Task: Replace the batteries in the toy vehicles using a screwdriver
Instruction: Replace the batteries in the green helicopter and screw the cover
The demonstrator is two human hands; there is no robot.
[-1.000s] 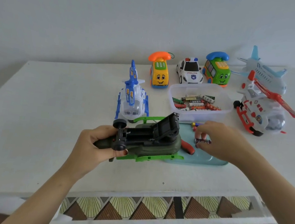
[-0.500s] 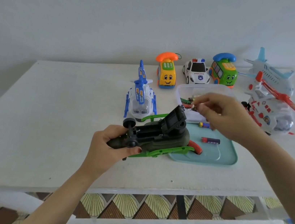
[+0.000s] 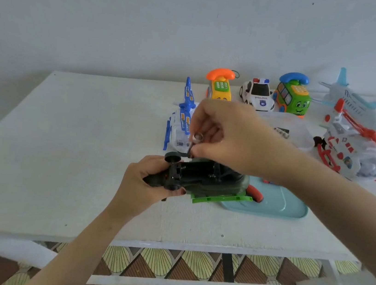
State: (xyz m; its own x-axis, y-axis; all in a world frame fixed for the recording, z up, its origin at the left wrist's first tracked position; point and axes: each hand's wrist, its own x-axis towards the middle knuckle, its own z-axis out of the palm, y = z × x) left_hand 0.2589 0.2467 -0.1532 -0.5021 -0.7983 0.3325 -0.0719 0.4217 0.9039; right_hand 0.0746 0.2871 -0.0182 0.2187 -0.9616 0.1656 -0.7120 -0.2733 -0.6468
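Dark-green helicopter sits belly-up toward the front edge of the desk, gripped by the left hand, seemingly so the right hand, pinching a battery, can load its open compartment.

Bare forearms, left hand, dark-polished thumbnail
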